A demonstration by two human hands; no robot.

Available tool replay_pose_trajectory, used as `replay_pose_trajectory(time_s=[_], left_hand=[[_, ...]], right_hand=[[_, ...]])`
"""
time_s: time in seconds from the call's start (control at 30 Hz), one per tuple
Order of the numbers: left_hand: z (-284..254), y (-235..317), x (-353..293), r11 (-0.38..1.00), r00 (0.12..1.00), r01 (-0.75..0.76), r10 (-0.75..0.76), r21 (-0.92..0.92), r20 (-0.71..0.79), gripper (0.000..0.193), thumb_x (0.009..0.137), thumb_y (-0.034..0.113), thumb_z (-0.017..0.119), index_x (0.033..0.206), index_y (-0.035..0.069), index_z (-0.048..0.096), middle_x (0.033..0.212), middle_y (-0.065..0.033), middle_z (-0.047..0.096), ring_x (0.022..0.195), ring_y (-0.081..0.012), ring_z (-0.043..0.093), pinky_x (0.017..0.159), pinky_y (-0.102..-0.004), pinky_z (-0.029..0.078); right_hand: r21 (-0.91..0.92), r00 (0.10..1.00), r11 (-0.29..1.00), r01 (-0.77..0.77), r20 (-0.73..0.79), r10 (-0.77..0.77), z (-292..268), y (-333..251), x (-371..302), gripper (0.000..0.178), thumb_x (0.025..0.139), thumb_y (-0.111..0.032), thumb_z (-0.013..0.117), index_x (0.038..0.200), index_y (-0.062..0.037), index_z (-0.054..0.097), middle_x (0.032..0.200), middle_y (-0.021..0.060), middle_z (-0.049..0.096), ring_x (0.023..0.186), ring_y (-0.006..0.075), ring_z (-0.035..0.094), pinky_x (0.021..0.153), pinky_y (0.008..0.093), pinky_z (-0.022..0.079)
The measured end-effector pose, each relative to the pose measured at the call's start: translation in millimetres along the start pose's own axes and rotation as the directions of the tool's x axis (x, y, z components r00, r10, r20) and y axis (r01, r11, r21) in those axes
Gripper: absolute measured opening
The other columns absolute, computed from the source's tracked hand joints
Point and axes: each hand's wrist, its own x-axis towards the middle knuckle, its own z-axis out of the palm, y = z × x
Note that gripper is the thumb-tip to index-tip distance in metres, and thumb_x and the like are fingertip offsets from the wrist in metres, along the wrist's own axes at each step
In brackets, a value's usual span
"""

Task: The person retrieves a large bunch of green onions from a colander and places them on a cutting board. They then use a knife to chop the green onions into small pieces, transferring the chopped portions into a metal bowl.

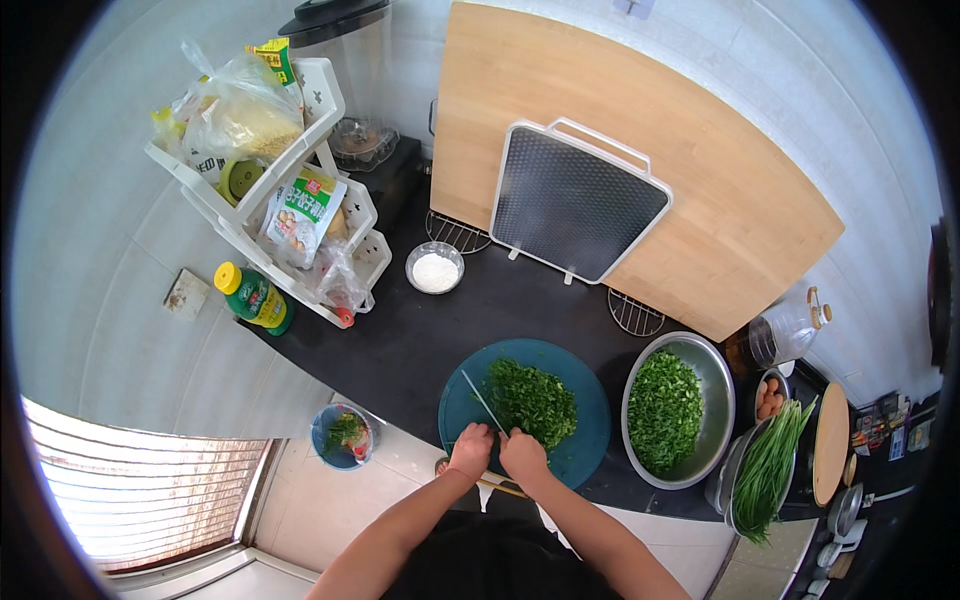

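Observation:
A round blue-green cutting board (pixel 590 455) lies at the counter's front edge with a heap of finely chopped dark greens (pixel 530 403) on it. My right hand (pixel 522 454) is closed round the handle of a kitchen knife (pixel 481 398) at the board's near side. The blade points away and to the left, along the left side of the heap. Close beside it, my left hand (pixel 470 451) is over the board's near left edge with its fingers curled in. What those fingers hold, if anything, is hidden.
To the board's right stand a steel bowl (pixel 717 400) of chopped greens, a bowl of long green chives (pixel 772 465) and a small bowl of brown eggs (pixel 769 396). A glass bowl of white powder (pixel 434 270) sits farther back. A bin (pixel 323 432) stands on the floor, lower left.

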Motion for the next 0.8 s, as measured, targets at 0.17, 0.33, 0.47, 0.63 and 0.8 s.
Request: replay_pose_trajectory(time_s=[0.17,0.33,0.47,0.63,0.8], left_hand=[[6,1,-2,0.996,0.995,0.093,-0.093,-0.005,-0.047,0.003,0.072,0.008,0.062,0.074,0.005,0.063,0.078,-0.0081,0.055,0.078,-0.0277,0.054,0.069,-0.0375,0.047],[9,-1,-1,0.988,0.987,0.151,-0.153,-0.046,-0.052,0.005,0.072,0.007,0.061,0.068,0.004,0.062,0.077,-0.0085,0.056,0.079,-0.0285,0.055,0.069,-0.0370,0.047],[7,0,1,0.980,0.982,0.179,-0.183,-0.082,-0.049,0.004,0.070,0.007,0.063,0.067,0.004,0.062,0.077,-0.0088,0.057,0.079,-0.0290,0.055,0.069,-0.0375,0.047],[9,-3,-1,0.980,0.983,0.170,-0.176,-0.108,-0.049,0.003,0.068,0.006,0.062,0.067,0.004,0.061,0.077,-0.0091,0.057,0.079,-0.0290,0.055,0.069,-0.0371,0.047],[7,-2,1,0.990,0.994,0.076,-0.084,-0.119,-0.066,0.004,0.067,0.003,0.058,0.069,0.004,0.061,0.075,-0.0088,0.055,0.078,-0.0285,0.054,0.071,-0.0360,0.047]], right_hand=[[0.238,0.988,0.969,-0.064,-0.120,0.095,-10,24,-9,0.039,0.089,-0.034,0.051,0.076,0.0023,0.058,0.068,0.0248,0.059,0.068,0.0439,0.058,0.059,0.0481,0.047],[0.155,0.994,0.988,0.028,-0.106,-0.011,-30,28,-37,0.038,0.088,-0.035,0.052,0.072,-0.0002,0.056,0.064,0.0232,0.059,0.064,0.0428,0.059,0.057,0.0489,0.047],[0.072,0.999,0.997,0.032,-0.040,-0.029,-25,34,-50,0.039,0.088,-0.036,0.053,0.069,-0.0016,0.054,0.063,0.0225,0.059,0.062,0.0417,0.059,0.056,0.0492,0.047],[-0.013,0.999,1.000,0.025,0.034,-0.025,-8,36,-46,0.036,0.089,-0.032,0.051,0.073,-0.0004,0.056,0.066,0.0231,0.060,0.065,0.0414,0.060,0.059,0.0485,0.049],[-0.034,0.994,0.999,0.032,0.108,-0.028,3,32,-30,0.033,0.088,-0.029,0.051,0.077,0.0012,0.058,0.069,0.0251,0.061,0.069,0.0419,0.061,0.062,0.0485,0.050]])
